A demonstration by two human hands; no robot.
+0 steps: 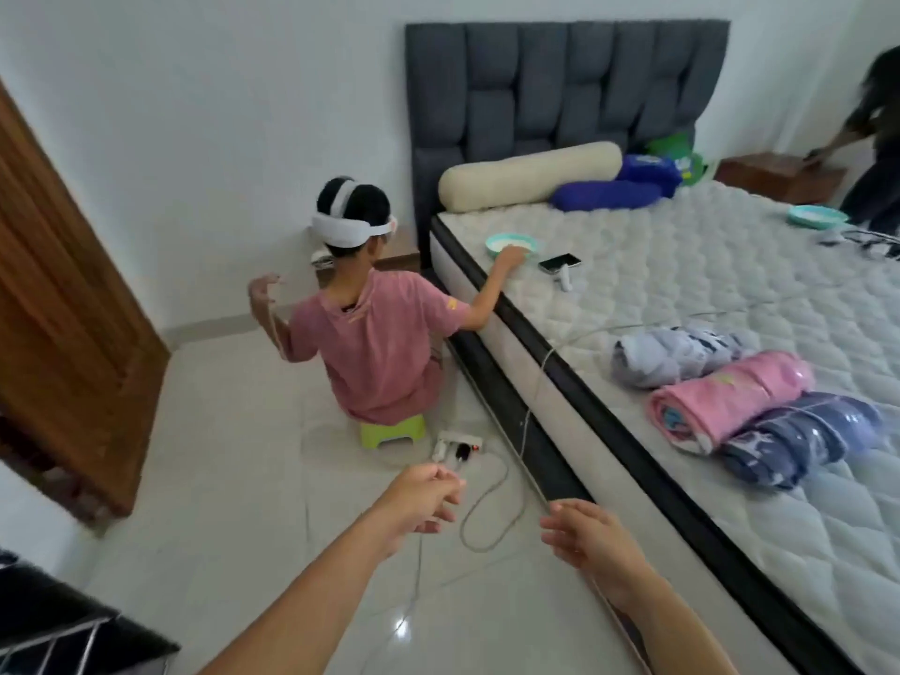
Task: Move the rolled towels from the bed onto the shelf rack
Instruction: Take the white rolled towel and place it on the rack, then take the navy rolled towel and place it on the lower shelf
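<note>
Three rolled towels lie side by side on the bed (pixel 682 294) near its left edge: a pale grey patterned one (pixel 677 355), a pink one (pixel 730 397) and a dark blue patterned one (pixel 798 438). My left hand (pixel 421 496) hovers over the floor, fingers loosely curled with nothing in them. My right hand (pixel 591 540) is just left of the bed's edge, fingers spread and empty. Both hands are well short of the towels. A dark corner of a metal rack (pixel 58 621) shows at the bottom left.
A person in a pink shirt (pixel 375 343) sits on a green stool (pixel 392 431) beside the bed, reaching to a bowl (pixel 511 243). A power strip (pixel 458 445) and cables lie on the tiled floor. Another person (pixel 871 138) stands at the far right. A wooden door (pixel 58 309) stands on the left.
</note>
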